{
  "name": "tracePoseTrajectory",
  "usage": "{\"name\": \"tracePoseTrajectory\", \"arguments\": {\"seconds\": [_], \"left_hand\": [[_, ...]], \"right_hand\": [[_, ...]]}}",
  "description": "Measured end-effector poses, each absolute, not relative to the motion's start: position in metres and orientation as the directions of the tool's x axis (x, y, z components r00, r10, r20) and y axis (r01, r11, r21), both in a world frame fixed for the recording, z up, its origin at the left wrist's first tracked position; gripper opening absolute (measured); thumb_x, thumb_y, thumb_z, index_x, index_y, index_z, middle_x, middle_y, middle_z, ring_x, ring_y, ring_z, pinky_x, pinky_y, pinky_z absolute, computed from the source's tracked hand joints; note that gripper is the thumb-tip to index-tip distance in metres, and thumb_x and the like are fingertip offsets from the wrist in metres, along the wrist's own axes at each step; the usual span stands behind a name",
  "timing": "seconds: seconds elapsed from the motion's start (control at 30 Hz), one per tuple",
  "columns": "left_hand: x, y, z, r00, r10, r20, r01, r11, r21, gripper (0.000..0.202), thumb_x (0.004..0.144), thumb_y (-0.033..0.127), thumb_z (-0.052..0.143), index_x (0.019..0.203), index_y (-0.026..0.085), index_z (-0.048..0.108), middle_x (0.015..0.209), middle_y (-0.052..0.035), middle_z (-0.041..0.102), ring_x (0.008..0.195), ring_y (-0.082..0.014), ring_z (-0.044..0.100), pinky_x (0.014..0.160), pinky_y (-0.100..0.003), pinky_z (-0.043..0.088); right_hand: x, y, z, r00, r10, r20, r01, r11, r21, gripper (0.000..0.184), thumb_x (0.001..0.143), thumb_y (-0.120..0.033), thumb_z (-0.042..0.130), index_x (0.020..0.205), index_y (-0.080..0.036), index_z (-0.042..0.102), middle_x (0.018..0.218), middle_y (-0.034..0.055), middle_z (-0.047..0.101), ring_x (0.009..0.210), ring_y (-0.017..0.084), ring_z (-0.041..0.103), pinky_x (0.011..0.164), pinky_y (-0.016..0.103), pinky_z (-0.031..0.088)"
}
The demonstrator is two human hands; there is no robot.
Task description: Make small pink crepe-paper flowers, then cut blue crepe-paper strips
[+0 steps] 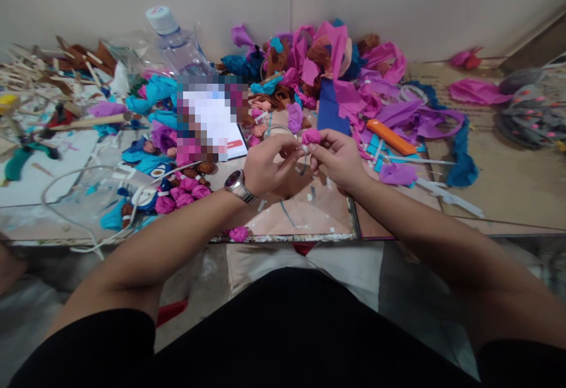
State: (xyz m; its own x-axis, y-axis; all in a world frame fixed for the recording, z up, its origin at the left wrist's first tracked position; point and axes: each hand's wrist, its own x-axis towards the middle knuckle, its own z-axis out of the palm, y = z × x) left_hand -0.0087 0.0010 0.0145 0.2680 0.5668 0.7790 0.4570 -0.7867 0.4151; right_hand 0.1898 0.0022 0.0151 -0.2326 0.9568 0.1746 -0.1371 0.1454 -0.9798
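Note:
A small pink crepe-paper flower (311, 136) is pinched at its base by the fingers of my right hand (339, 157). My left hand (270, 163), with a metal watch (239, 185) on the wrist, has thumb and fingers pressed together right beside the flower's base. What lies between these left fingertips is too small to make out. A thin pale strip (304, 168) curves down between the two hands. Below them, a single pink paper ball (239, 233) rests at the table's front edge. Several finished-looking pink paper balls (184, 199) lie to the left of my left wrist.
A phone (210, 119) leans beyond my left hand, with a plastic bottle (181, 46) behind it. Crepe-paper scraps (327, 52) heap along the wall. An orange cutter (391, 137) lies on the right. At left are a white cable (75, 170), green-handled pliers (20, 161) and wooden sticks (26, 66).

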Motion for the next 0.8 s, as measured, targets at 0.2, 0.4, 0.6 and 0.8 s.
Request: {"name": "tracePoseTrajectory", "arguments": {"seconds": [0.2, 0.4, 0.6, 0.8], "left_hand": [[-0.0105, -0.0014, 0.0169, 0.299, 0.570, 0.765, 0.465, -0.788, 0.405, 0.015, 0.099, 0.033, 0.067, 0.104, 0.019, 0.071, 0.090, -0.0042, 0.077, 0.076, -0.0153, 0.071, 0.073, -0.030, 0.059], [-0.0091, -0.0019, 0.0176, 0.253, 0.585, 0.771, 0.434, -0.781, 0.450, 0.016, 0.097, 0.033, 0.074, 0.103, 0.019, 0.071, 0.088, -0.0025, 0.077, 0.072, -0.0122, 0.069, 0.071, -0.026, 0.057], [-0.0092, 0.0007, 0.0207, 0.271, 0.530, 0.803, 0.422, -0.816, 0.396, 0.012, 0.096, 0.030, 0.075, 0.093, 0.019, 0.071, 0.084, -0.0015, 0.076, 0.071, -0.0119, 0.068, 0.068, -0.025, 0.054], [-0.0087, -0.0003, 0.0244, 0.289, 0.510, 0.810, 0.400, -0.833, 0.382, 0.012, 0.095, 0.028, 0.074, 0.089, 0.019, 0.070, 0.082, -0.0022, 0.074, 0.070, -0.0129, 0.067, 0.068, -0.027, 0.055]], "right_hand": [[0.1894, 0.0023, 0.0163, -0.239, 0.954, 0.184, -0.137, 0.155, -0.978, 0.030, 0.088, -0.049, 0.081, 0.096, -0.023, 0.069, 0.061, -0.0051, 0.064, 0.048, 0.012, 0.059, 0.047, 0.024, 0.052], [0.1908, 0.0035, 0.0143, -0.236, 0.954, 0.184, -0.127, 0.158, -0.979, 0.030, 0.088, -0.049, 0.081, 0.099, -0.023, 0.069, 0.060, -0.0049, 0.064, 0.047, 0.012, 0.059, 0.044, 0.023, 0.050], [0.1919, 0.0060, 0.0097, -0.240, 0.949, 0.204, -0.136, 0.175, -0.975, 0.030, 0.089, -0.048, 0.082, 0.098, -0.023, 0.069, 0.060, -0.0051, 0.064, 0.046, 0.012, 0.060, 0.043, 0.022, 0.050], [0.1912, 0.0039, 0.0123, -0.239, 0.950, 0.202, -0.157, 0.167, -0.973, 0.029, 0.089, -0.046, 0.082, 0.100, -0.022, 0.069, 0.063, -0.0048, 0.065, 0.048, 0.011, 0.060, 0.044, 0.022, 0.053]]}}
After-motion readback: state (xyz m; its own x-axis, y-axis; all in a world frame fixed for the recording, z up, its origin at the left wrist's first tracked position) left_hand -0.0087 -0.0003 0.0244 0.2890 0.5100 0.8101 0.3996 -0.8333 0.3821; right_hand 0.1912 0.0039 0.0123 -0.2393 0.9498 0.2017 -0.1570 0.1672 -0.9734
